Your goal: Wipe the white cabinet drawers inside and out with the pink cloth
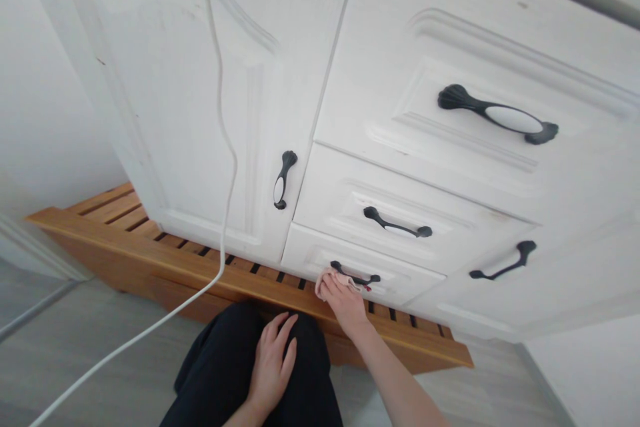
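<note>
My right hand (341,295) is closed on a pink cloth (324,278) at the lowest drawer of the white cabinet (190,113). The cloth lies against the left part of that drawer's dark handle (363,278), and a small red bit shows beside my fingers. Part of the cloth is hidden under the hand. My left hand (273,361) rests on my dark-trousered knees, fingers extended, holding nothing. Above the cloth is the middle drawer's handle (397,223), black with a white inset.
The cabinet stands on a slatted wooden bed base or bench (210,283) with a raised front rail. A white cable (220,113) hangs before the left door and runs down to the lower left. More handles project: the top drawer handle (500,115) and left door handle (284,180).
</note>
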The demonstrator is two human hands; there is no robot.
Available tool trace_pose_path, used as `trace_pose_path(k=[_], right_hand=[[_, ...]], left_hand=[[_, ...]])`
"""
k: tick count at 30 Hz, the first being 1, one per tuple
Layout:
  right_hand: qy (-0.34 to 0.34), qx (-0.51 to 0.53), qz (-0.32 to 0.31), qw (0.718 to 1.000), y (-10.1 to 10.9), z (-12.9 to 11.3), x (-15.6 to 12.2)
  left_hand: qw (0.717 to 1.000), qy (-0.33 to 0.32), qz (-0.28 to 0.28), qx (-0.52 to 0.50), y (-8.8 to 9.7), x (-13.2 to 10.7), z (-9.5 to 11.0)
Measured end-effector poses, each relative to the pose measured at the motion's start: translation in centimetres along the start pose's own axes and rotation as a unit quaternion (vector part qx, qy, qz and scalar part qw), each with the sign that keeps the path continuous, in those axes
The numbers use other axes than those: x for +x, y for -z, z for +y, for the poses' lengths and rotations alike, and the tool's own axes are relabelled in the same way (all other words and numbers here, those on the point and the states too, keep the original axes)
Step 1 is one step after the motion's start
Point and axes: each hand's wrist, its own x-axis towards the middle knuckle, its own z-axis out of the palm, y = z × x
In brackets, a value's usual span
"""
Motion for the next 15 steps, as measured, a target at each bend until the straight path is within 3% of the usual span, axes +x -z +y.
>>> trace_pose_path(k=[6, 15], right_hand=[[0.027, -0.017, -0.057, 0.998, 2.4, 5.4, -4.9], [-0.163, -0.030, -0.050, 0.985, 6.0, 10.5, -11.8]], left_hand=[[1.000, -0.011, 0.004, -0.006, -0.3, 0.1, -0.1], [1.000, -0.014, -0.006, -0.003, -0.6, -0.2, -0.2]])
